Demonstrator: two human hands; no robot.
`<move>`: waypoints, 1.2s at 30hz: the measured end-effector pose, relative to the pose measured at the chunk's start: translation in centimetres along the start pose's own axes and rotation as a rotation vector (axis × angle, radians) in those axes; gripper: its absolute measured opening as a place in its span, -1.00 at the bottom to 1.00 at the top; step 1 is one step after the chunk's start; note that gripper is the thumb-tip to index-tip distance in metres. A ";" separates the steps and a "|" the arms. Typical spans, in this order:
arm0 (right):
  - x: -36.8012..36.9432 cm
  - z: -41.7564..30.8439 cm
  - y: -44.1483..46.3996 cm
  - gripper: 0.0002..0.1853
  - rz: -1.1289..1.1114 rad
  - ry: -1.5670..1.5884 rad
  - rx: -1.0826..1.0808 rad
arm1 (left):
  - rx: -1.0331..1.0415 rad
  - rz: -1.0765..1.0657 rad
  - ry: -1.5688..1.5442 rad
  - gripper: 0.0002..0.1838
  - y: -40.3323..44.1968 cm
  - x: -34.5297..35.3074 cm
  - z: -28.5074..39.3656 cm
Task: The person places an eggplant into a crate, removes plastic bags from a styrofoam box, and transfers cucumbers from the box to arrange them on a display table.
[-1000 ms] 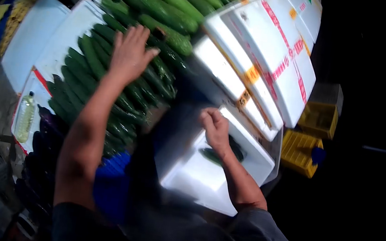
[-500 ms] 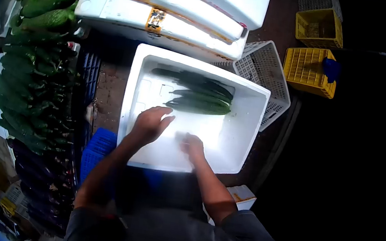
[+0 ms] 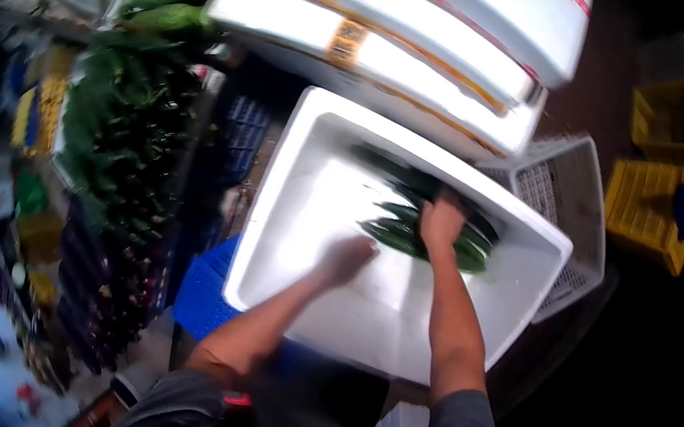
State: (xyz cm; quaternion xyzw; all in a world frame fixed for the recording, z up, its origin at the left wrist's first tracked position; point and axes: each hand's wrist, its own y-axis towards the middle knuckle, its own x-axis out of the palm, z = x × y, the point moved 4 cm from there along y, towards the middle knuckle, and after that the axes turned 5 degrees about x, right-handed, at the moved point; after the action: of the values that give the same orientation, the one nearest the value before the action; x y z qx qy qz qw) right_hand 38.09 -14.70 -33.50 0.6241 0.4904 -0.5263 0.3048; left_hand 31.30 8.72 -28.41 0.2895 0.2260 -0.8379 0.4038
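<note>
A white foam box (image 3: 269,203) stands in front of me, with several long dark green cucumbers (image 3: 396,232) lying side by side near its far wall. My right hand (image 3: 444,221) reaches over the cucumbers, its fingers curled down around some of them; the fingertips are hidden. Just short of the cucumbers' near ends, my left hand (image 3: 346,259) hovers inside the box. Motion smears its fingers, and I cannot see anything held there.
Stacked white foam boxes (image 3: 432,69) rise behind. On the right are a white crate (image 3: 568,193) and yellow crates (image 3: 649,209). Piled cucumbers (image 3: 123,122) and eggplants (image 3: 85,265) line the left, and a blue crate (image 3: 209,287) sits by the box's near left corner.
My right hand has moved forward from the box's near side onto the cucumbers. My left hand stays near their near ends. The camera view has turned, shifting everything rightward and tilting the box.
</note>
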 end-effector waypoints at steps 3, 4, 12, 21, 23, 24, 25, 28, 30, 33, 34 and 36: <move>0.2 -0.1 -0.6 -0.60 -0.110 -0.044 -0.039 | -0.218 0.110 -0.287 -0.63 -5.2 1.2 -0.6; -0.4 -0.5 -1.1 -0.61 -0.207 0.009 -0.053 | -0.232 0.125 -0.290 -0.63 -6.3 0.0 0.4; -5.4 -1.3 -8.6 -0.60 -0.583 0.811 0.210 | -0.439 0.170 -0.617 -0.60 -9.0 -9.2 5.9; -24.0 -9.1 -19.4 -0.83 -0.594 1.020 0.293 | -0.543 0.556 -0.752 -0.72 -14.4 -28.1 5.3; -26.2 -15.2 -17.4 -0.84 -0.575 1.026 0.145 | -0.515 0.810 -0.975 -0.73 -15.4 -33.7 3.1; -26.6 -19.1 -15.9 -0.82 -0.570 1.029 0.083 | -0.534 0.971 -1.164 -0.76 -15.7 -35.4 0.7; -27.7 -23.5 -14.0 -0.81 -0.580 0.933 0.008 | -0.604 1.073 -1.265 -0.73 -15.8 -39.2 0.8; -26.2 -35.2 -9.1 -0.77 -0.639 0.912 -0.127 | -0.549 1.212 -1.261 -0.48 -15.3 -43.6 -2.2; -25.9 -44.1 -6.6 -0.72 -0.576 0.885 -0.235 | -0.558 1.227 -1.242 -0.42 -14.5 -45.1 -3.7; -25.2 -54.4 -3.8 -0.67 -0.375 0.701 -0.476 | -0.595 1.209 -1.284 -0.37 -13.9 -46.6 -4.8; -25.3 -56.9 -3.5 -0.66 -0.273 0.594 -0.569 | -0.615 1.189 -1.310 -0.36 -13.7 -46.7 -5.0; -23.3 -60.2 -2.4 -0.65 -0.283 0.429 -0.573 | -0.644 1.197 -1.340 -0.35 -13.4 -47.0 -5.5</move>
State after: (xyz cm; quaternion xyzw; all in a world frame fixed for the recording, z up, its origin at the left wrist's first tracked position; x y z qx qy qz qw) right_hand 58.20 33.27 4.72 0.5358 0.7516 -0.2623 0.2816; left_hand 45.93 45.43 0.92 -0.3084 -0.0181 -0.3813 0.8713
